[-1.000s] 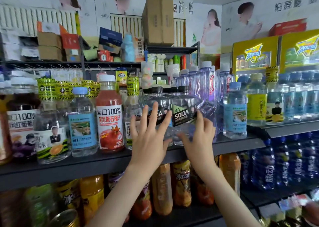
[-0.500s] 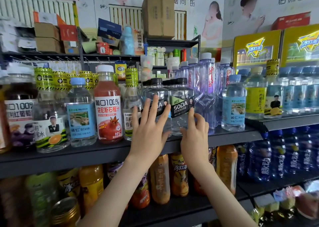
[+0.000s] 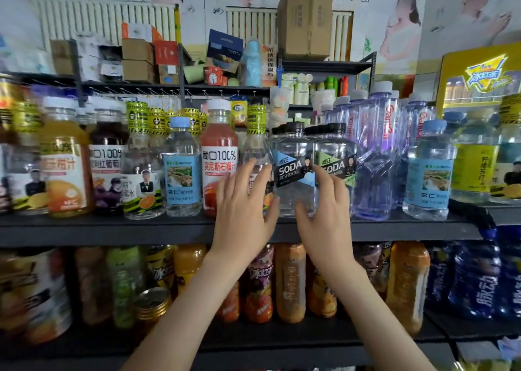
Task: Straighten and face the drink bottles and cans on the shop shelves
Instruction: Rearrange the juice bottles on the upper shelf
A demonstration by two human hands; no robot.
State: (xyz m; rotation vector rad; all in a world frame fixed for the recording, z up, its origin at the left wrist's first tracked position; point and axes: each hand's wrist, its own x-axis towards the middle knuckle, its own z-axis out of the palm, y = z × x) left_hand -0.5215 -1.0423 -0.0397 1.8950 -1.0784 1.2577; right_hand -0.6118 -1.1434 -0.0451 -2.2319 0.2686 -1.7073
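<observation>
Upper shelf: dark metal tier, with a full row of bottles standing along its near edge. The item in hand is the blue-label SODA bottle, which is clear, black-capped and upright, mid-row at the shelf front. The green-label SODA bottle stands just beside it on the right, and the purple ribbed bottle is further right. The red juice bottle is to the left, with a yellow-banded clear bottle between them. The left hand is wide, fingers straight and spread, lying against the left flank of the blue-label bottle and across the yellow-banded one. The right hand is also wide, fingers reaching up along the seam between the two SODA bottles, thumb low by the base. Neither hand is wrapped round anything, and firm contact cannot be confirmed. Judgement: the step is squaring this bottle. Its label already reads roughly forward, slightly slanted. To do it well, turn it with light, equal pressure low on both flanks and keep the base flat on the shelf. Bring its face level with the green-label neighbour. Watch that the spread left fingers do not nudge the yellow-banded bottle back.
</observation>
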